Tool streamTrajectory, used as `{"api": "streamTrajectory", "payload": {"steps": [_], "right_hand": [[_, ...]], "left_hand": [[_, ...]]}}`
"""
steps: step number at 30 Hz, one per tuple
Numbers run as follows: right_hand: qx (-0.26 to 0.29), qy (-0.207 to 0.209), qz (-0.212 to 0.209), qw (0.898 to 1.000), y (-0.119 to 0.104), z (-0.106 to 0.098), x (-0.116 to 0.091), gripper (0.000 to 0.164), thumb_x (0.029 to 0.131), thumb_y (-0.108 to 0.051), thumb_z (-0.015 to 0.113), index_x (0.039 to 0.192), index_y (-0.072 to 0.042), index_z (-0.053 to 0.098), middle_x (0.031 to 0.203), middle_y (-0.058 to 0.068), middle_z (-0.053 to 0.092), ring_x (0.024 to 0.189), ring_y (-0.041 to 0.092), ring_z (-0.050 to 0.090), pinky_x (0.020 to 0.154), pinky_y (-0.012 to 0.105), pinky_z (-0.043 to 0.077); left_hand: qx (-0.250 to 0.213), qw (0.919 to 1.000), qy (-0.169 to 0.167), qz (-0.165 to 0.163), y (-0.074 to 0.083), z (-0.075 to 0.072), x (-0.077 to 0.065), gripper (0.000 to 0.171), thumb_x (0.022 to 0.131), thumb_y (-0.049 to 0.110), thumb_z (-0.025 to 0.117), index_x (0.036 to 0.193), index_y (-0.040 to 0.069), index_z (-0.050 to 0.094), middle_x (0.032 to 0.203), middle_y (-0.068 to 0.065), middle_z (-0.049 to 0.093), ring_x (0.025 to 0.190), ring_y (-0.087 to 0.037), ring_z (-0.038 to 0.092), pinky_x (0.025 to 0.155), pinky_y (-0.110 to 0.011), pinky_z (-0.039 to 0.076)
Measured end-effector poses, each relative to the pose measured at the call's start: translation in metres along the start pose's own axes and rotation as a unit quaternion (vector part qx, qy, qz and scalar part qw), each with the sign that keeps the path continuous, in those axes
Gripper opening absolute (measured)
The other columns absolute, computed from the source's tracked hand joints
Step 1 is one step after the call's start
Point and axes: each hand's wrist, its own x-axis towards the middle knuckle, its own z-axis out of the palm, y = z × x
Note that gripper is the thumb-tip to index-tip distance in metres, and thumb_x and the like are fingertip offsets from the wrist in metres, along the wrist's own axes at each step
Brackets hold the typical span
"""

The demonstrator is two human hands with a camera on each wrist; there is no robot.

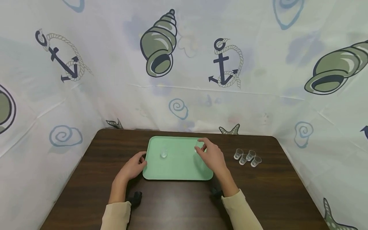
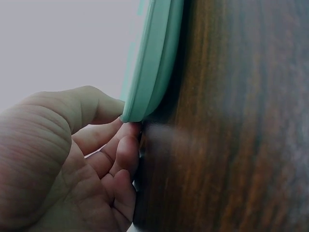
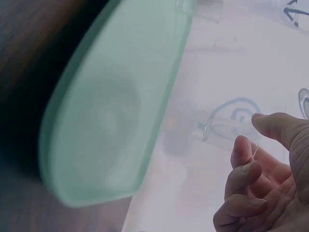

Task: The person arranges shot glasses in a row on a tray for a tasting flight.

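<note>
A mint-green tray (image 1: 178, 172) lies on the dark wooden table. At its left edge, my left hand (image 1: 133, 166) pinches the rim, thumb on top and fingers curled below, as the left wrist view shows. One small clear shot glass (image 1: 164, 154) stands on the tray's left half. Over the tray's right half, my right hand (image 1: 211, 156) holds another clear shot glass (image 3: 224, 128) between thumb and fingers. That glass is raised above the tray surface, and its outline is faint against the pale backdrop.
Several more clear shot glasses (image 1: 243, 158) stand close together on the table (image 1: 276, 191), right of the tray. A pale cloth (image 1: 195, 105) printed with shells and anchors hangs behind the table and along both sides.
</note>
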Motion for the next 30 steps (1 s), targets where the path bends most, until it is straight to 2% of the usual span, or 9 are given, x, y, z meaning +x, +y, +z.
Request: {"api": "streamTrajectory", "payload": {"steps": [7, 13, 20, 30], "right_hand": [[-0.009, -0.022, -0.013, 1.000, -0.011, 0.009, 0.004, 0.040, 0.106, -0.041, 0.068, 0.143, -0.026, 0.066, 0.089, -0.007, 0.066, 0.052, 0.014, 0.045, 0.051, 0.032, 0.036], [-0.001, -0.044, -0.012, 0.999, -0.017, 0.019, 0.003, 0.041, 0.106, -0.039, 0.068, 0.144, -0.024, 0.066, 0.089, -0.008, 0.065, 0.054, 0.013, 0.045, 0.053, 0.032, 0.038], [-0.001, -0.059, -0.033, 0.998, -0.029, 0.034, 0.005, 0.038, 0.105, -0.039, 0.069, 0.141, -0.025, 0.066, 0.088, -0.009, 0.065, 0.054, 0.012, 0.047, 0.053, 0.031, 0.040], [-0.015, -0.097, -0.061, 0.993, -0.043, 0.058, 0.009, 0.039, 0.105, -0.036, 0.070, 0.141, -0.020, 0.066, 0.087, -0.006, 0.069, 0.056, 0.012, 0.053, 0.052, 0.030, 0.042]], "left_hand": [[0.001, 1.0000, 0.002, 0.002, 0.000, -0.002, 0.000, 0.053, 0.113, 0.019, 0.050, 0.162, 0.000, 0.040, 0.099, -0.009, 0.056, 0.075, -0.021, 0.049, 0.068, -0.037, 0.041], [0.001, 1.0000, -0.002, 0.008, -0.001, -0.004, -0.002, 0.052, 0.115, 0.019, 0.049, 0.162, -0.001, 0.040, 0.098, -0.009, 0.054, 0.075, -0.020, 0.049, 0.069, -0.037, 0.042], [0.005, 1.0000, -0.003, 0.004, 0.000, -0.004, -0.003, 0.051, 0.115, 0.019, 0.048, 0.162, 0.000, 0.040, 0.098, -0.010, 0.054, 0.075, -0.021, 0.049, 0.069, -0.037, 0.041], [0.004, 1.0000, -0.003, 0.005, 0.002, -0.002, 0.001, 0.051, 0.114, 0.017, 0.048, 0.161, -0.002, 0.040, 0.096, -0.010, 0.053, 0.075, -0.021, 0.048, 0.069, -0.037, 0.041]]}}
